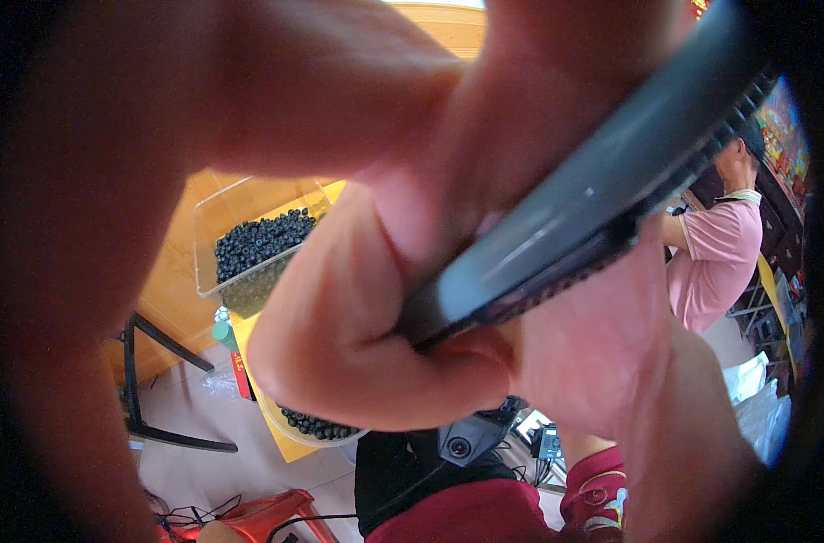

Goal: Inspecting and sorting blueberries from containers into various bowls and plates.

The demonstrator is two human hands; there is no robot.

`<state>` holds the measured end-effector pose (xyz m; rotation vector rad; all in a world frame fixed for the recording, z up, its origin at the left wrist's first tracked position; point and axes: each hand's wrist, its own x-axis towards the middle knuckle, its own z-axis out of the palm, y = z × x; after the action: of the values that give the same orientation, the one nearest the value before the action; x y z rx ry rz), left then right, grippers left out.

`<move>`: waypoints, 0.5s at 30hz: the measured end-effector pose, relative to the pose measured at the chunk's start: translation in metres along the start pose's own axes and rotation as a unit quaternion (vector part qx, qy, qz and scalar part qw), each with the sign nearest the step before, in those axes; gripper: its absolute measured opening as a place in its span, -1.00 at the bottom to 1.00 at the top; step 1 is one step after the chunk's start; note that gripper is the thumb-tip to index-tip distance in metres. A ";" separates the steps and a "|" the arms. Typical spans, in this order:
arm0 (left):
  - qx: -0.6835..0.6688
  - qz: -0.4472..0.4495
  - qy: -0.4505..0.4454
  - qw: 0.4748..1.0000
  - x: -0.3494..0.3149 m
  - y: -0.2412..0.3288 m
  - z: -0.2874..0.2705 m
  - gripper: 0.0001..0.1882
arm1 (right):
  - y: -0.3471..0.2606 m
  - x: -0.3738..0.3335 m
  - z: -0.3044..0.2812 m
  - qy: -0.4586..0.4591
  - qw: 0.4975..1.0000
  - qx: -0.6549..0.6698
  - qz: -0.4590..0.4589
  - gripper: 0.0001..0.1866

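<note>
My right hand fills the middle of the head view, very near the camera. Its fingers are curled around one end of a dark grey, glossy curved band with a ridged edge. From there the band slants up to the upper right; its exact kind does not show. My left hand looms large and blurred at the upper left, its arm running down the left side. Its fingertips are hidden or smeared beside the right hand, so whether it touches the band is unclear.
Beyond my hands, black beads fill a clear plastic box. More beads lie in a round container below it. A co-worker in a pink shirt is at right. A black device with a lens and a red stool appear low.
</note>
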<state>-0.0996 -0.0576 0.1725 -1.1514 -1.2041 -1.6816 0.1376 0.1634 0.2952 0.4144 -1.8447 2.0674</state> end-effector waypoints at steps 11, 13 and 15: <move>-0.081 -0.044 -0.020 0.996 -0.015 -0.034 0.014 -0.73 | 0.017 -0.002 -0.011 0.064 0.998 -0.023 -0.010 -0.60; -0.093 -0.060 -0.014 0.994 -0.024 -0.034 0.019 -0.73 | 0.016 -0.005 -0.014 0.070 0.997 -0.032 -0.001 -0.60; -0.105 -0.070 -0.011 0.992 -0.029 -0.036 0.021 -0.72 | 0.016 -0.005 -0.015 0.077 0.996 -0.038 0.002 -0.60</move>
<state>-0.1184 -0.0255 0.1378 -1.2376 -1.1661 -1.9445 0.1358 0.1765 0.2770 0.2249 -1.8283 1.9649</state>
